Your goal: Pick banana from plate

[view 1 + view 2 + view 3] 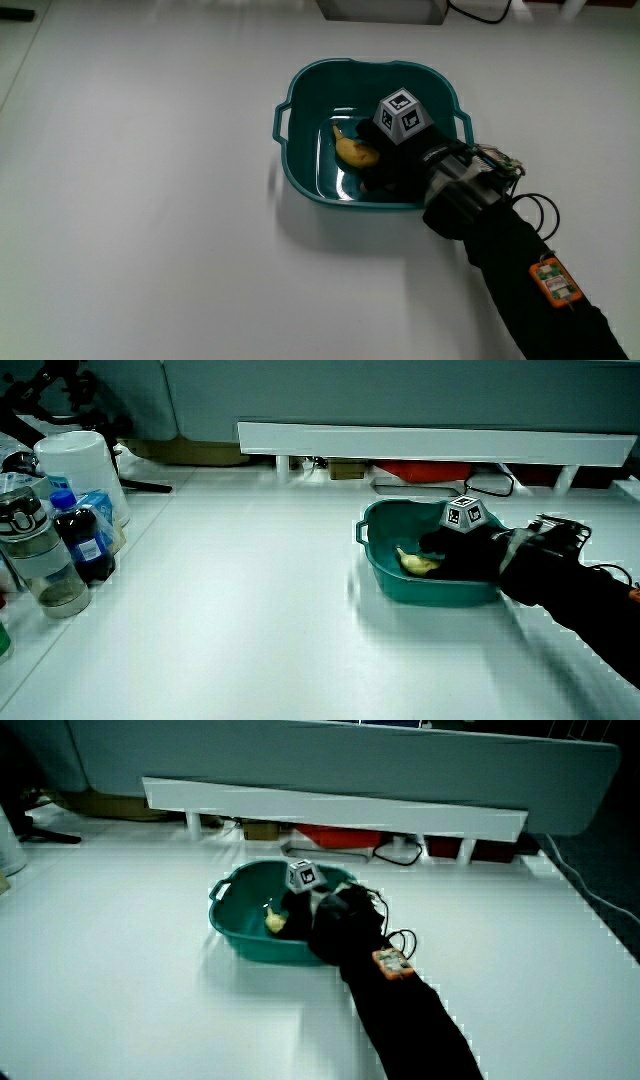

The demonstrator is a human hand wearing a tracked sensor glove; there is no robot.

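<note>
A yellow banana [355, 150] lies inside a teal basin [298, 180] with two handles, not on a plate. The black gloved hand [395, 165], with the patterned cube [402, 115] on its back, reaches down into the basin and lies against the banana's end that is nearer to the forearm. Both side views also show the banana [418, 563] [275, 921] in the basin [430, 590] [250, 945] with the hand [455, 550] [330, 915] beside it. The glove hides where hand and banana meet.
In a side view, bottles [85, 540], a clear jar [40, 565] and a white container [85, 475] stand at the table's edge. A low white partition [430, 440] runs along the table, with cables [490, 485] near it. An orange tag [553, 280] sits on the forearm.
</note>
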